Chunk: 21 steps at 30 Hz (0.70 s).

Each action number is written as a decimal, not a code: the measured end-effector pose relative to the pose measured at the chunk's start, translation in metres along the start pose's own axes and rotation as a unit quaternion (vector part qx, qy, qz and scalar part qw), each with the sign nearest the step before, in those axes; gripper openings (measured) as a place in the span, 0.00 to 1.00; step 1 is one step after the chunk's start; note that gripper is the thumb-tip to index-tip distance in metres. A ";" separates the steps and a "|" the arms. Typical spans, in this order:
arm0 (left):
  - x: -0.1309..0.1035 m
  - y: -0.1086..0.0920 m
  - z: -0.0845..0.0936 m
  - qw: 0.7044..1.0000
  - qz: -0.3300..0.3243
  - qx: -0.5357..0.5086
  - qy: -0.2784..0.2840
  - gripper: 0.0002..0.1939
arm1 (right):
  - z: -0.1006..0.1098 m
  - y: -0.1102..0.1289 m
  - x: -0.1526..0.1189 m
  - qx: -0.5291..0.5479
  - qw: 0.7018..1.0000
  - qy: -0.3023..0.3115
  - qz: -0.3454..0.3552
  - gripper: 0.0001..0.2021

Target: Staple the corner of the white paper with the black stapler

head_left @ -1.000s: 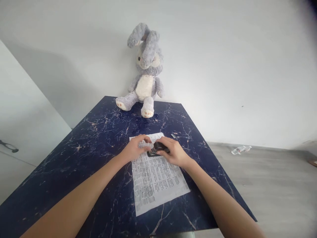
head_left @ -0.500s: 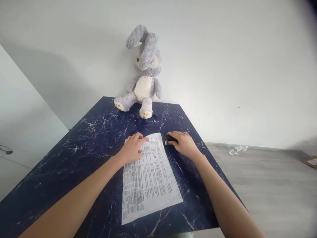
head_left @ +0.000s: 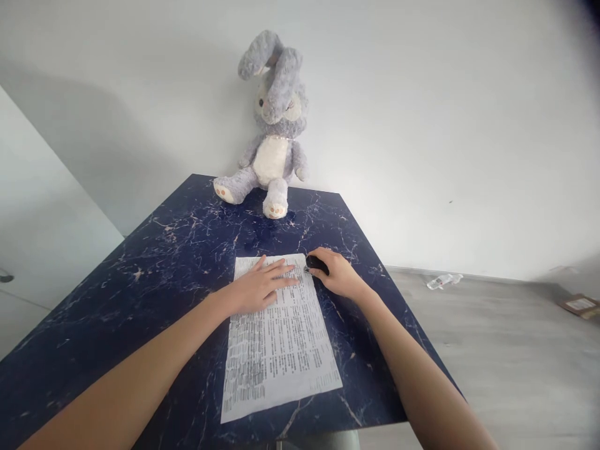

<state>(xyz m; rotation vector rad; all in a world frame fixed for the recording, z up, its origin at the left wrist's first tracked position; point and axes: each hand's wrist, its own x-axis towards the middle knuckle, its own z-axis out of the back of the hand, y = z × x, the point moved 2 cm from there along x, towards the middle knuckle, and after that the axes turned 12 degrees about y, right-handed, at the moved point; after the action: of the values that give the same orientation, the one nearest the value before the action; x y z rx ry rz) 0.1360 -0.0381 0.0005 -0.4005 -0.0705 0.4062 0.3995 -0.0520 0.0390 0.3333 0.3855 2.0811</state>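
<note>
A printed sheet of paper (head_left: 290, 350) lies on the dark blue marbled table (head_left: 159, 275). My left hand (head_left: 260, 287) rests flat on its upper part, fingers spread and pointing right. In my right hand (head_left: 340, 274) is a small black stapler (head_left: 317, 265), gripped between thumb and fingers. Its silvery front end meets the sheet's upper right edge; whether paper is between its jaws I cannot tell. My fingers hide much of the stapler's body.
A grey plush rabbit (head_left: 272, 156) sits at the table's far end against the white wall (head_left: 422, 125). On the floor to the right lie a clear plastic bottle (head_left: 443, 281) and a brown cardboard piece (head_left: 581, 305). A white cabinet (head_left: 47, 187) stands at the left.
My right hand has moved left with the stapler, up to the sheet's edge. My left hand has flattened and spread its fingers across the paper. The view has shifted slightly.
</note>
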 end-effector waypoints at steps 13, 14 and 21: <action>0.006 -0.011 -0.004 1.000 -0.013 -0.003 0.013 0.34 | -0.012 0.017 0.007 -0.049 0.997 -0.033 -0.052 0.20; 0.006 -0.010 -0.005 1.000 -0.015 -0.007 0.006 0.34 | -0.014 0.017 0.007 -0.059 0.996 -0.030 -0.053 0.20; 0.009 -0.010 -0.008 1.000 -0.014 -0.019 -0.013 0.33 | -0.018 0.020 0.009 -0.101 0.994 -0.021 -0.048 0.20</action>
<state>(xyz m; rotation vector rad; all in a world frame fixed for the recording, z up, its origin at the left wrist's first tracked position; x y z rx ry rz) 0.1487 -0.0461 -0.0027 -0.4320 -0.1086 0.3820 0.3724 -0.0566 0.0318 0.2330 0.1603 1.9954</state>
